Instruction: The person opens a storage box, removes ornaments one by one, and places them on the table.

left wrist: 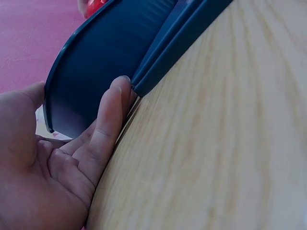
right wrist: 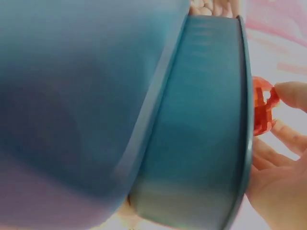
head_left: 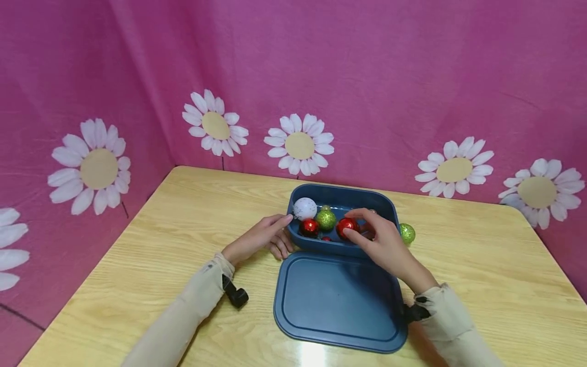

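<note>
A shiny red Christmas bauble is pinched between the thumb and fingers of my right hand, over the open dark-blue box. In the right wrist view the red bauble shows just above the box rim. My left hand rests at the box's left end, thumb at the rim. The left wrist view shows the fingers low against the outer wall, near the table. Inside the box lie a white bauble, a green glitter bauble and another red bauble.
The flat blue lid lies on the wooden table, in front of the box. Another green bauble sits outside the box's right end. A pink curtain with white flowers hangs behind the table.
</note>
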{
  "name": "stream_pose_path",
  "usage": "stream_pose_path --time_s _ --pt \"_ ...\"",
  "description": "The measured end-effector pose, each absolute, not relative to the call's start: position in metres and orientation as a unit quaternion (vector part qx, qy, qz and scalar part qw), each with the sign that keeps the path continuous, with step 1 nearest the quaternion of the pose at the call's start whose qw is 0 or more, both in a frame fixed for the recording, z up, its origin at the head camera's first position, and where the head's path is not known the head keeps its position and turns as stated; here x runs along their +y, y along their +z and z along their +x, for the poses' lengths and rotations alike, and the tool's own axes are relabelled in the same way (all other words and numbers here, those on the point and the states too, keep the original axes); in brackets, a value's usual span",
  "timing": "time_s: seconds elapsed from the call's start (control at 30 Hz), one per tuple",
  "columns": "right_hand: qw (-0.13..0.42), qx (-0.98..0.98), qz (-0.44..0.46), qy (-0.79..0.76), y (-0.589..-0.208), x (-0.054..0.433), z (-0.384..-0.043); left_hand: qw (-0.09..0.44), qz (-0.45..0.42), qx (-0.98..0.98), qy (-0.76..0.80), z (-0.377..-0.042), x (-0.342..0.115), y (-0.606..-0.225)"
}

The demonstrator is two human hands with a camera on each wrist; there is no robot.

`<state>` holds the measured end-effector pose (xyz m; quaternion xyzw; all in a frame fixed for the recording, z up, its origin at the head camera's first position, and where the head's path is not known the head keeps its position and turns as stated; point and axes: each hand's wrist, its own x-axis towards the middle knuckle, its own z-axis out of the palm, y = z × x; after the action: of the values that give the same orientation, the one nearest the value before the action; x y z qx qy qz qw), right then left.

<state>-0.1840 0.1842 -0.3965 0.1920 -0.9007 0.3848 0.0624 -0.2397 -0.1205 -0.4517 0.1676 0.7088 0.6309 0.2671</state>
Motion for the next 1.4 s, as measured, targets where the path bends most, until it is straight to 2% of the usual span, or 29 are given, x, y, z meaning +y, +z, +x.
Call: stream_pose_path --time_s 0.53,0.67,1.0,1.23,1.4 --pt "0.112 -0.901 0.225 0.355 -0.381 0.209 -0.147 0.272 0.157 0.714 0.626 -0.242 -0.113 -0.453" --pt "0.107 -0.901 0.227 0.355 -0.381 0.215 -0.138 0.276 0.161 0.714 0.623 -0.242 -0.110 -0.453" --pt "0.015 -0.896 0.221 0.385 -0.375 0.224 -0.139 0.268 0.148 0.722 0.621 -0.237 -0.117 -0.449" --pt "-0.109 -0.904 0.232 0.341 -0.370 0.235 -0.142 0.265 0.153 0.718 0.625 -0.239 -0.118 -0.447" --pt "-0.137 -0.915 0.225 0.306 -0.376 0.239 -0.143 0.276 0.155 0.715 0.624 -0.239 -0.116 -0.448"
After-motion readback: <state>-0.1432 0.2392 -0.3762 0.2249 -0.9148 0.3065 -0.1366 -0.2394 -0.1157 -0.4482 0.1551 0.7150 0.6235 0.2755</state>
